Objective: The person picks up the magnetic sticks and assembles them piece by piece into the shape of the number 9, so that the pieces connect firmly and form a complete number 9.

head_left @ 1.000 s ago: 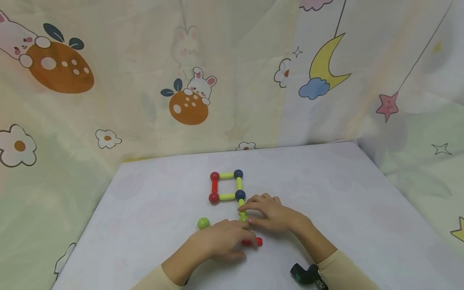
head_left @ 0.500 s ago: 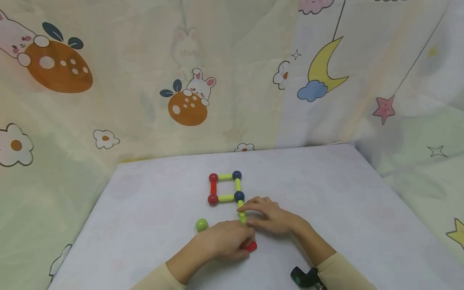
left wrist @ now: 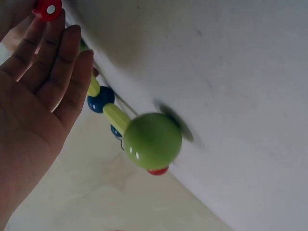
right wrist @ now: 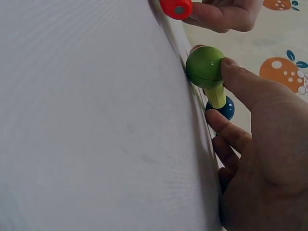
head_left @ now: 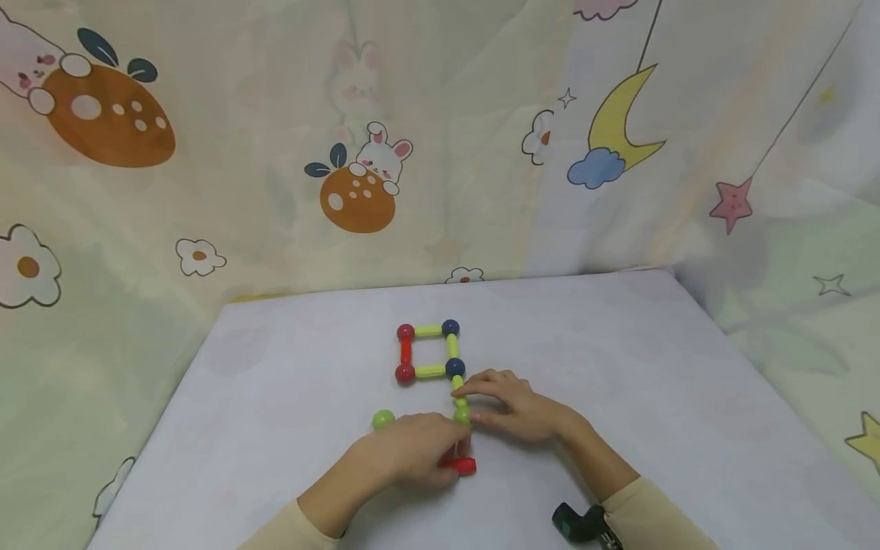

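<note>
My left hand [head_left: 412, 449] pinches a short red magnetic stick [head_left: 465, 466] between thumb and fingers, just below a green ball [head_left: 463, 415]. In the left wrist view a pale disc shows on the end of the red stick [left wrist: 50, 8]. My right hand [head_left: 512, 409] has its thumb against this green ball [right wrist: 204, 66] and its index finger across the yellow-green stick [head_left: 458, 384] joined to it. That stick runs up to a blue ball [head_left: 455, 367], the lower right corner of a square of balls and sticks.
Beyond my hands lies the square, with red balls [head_left: 406, 373] and a red stick [head_left: 406, 351] on its left side. A loose green ball [head_left: 383, 418] sits left of my left hand. A black device [head_left: 577, 523] is at my right wrist. Patterned cloth [head_left: 467, 153] hangs behind the white table [head_left: 289, 382].
My left hand has drawn the red stick slightly to the left and now holds it by one end, below the green ball. My right hand has stayed on the ball and stick.
</note>
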`<action>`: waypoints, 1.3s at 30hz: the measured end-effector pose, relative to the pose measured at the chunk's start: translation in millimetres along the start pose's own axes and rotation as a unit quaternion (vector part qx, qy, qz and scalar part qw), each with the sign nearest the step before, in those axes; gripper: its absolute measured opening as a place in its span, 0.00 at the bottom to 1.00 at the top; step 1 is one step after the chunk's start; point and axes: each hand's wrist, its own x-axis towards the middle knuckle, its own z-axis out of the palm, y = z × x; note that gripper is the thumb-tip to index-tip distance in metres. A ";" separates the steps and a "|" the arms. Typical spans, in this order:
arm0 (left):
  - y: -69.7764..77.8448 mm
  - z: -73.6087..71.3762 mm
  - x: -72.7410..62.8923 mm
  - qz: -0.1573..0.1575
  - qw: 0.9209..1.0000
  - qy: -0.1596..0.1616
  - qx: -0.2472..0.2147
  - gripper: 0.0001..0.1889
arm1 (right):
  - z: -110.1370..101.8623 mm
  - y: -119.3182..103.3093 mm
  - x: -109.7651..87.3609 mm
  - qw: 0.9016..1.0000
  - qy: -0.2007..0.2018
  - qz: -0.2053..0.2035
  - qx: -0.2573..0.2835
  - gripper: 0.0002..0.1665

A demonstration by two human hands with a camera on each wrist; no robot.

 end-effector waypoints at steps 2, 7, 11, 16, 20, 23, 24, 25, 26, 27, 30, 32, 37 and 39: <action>-2.0 -2.6 -1.8 -0.008 1.000 0.007 0.001 0.10 | -0.5 0.2 -0.5 1.000 0.001 0.001 -0.001 0.23; -9.1 -8.4 -6.1 -0.023 0.999 0.022 0.004 0.10 | 0.2 1.4 -2.7 1.000 0.002 0.013 -0.001 0.24; -15.9 -13.5 -9.3 -0.029 0.999 0.038 0.003 0.10 | 0.8 1.2 -3.4 1.000 0.001 0.017 0.005 0.24; -22.7 -17.6 -11.6 -0.035 0.998 0.053 0.018 0.10 | 0.5 -0.1 -3.3 1.000 0.001 0.022 0.007 0.24; -26.6 -18.0 -11.3 -0.035 0.997 0.063 0.029 0.11 | -0.1 -1.1 -3.1 1.000 0.001 0.024 0.008 0.24; -29.3 -18.6 -10.5 -0.038 0.997 0.069 0.024 0.11 | -0.9 -1.8 -2.8 1.000 0.002 0.024 0.009 0.24; -30.3 -18.8 -9.9 -0.040 0.996 0.071 0.022 0.11 | -1.3 -2.1 -2.5 1.000 0.003 0.024 0.008 0.24; -31.3 -19.2 -9.2 -0.041 0.996 0.073 0.019 0.11 | -1.5 -2.3 -2.2 1.000 0.004 0.023 0.008 0.24; -32.3 -19.3 -8.3 -0.041 0.996 0.075 0.017 0.11 | -1.6 -2.5 -1.8 1.000 0.006 0.021 0.008 0.24; -33.3 -19.4 -7.4 -0.041 0.996 0.077 0.013 0.11 | -1.5 -2.7 -1.3 1.000 0.006 0.018 0.008 0.24; -35.5 -19.0 -4.9 -0.044 0.996 0.075 0.000 0.11 | -0.4 -3.3 0.7 1.000 0.006 0.004 0.008 0.24; -36.0 -18.5 -3.7 -0.043 0.997 0.072 -0.006 0.11 | 0.5 -3.4 1.2 1.000 0.005 -0.002 0.007 0.24; -36.0 -17.4 -1.9 -0.034 0.997 0.073 -0.004 0.10 | 2.4 -1.4 -0.8 1.000 0.010 -0.001 0.000 0.23; -36.1 -17.3 -2.0 -0.032 0.997 0.076 -0.002 0.10 | 3.1 -1.3 -1.6 1.000 0.012 0.000 0.001 0.23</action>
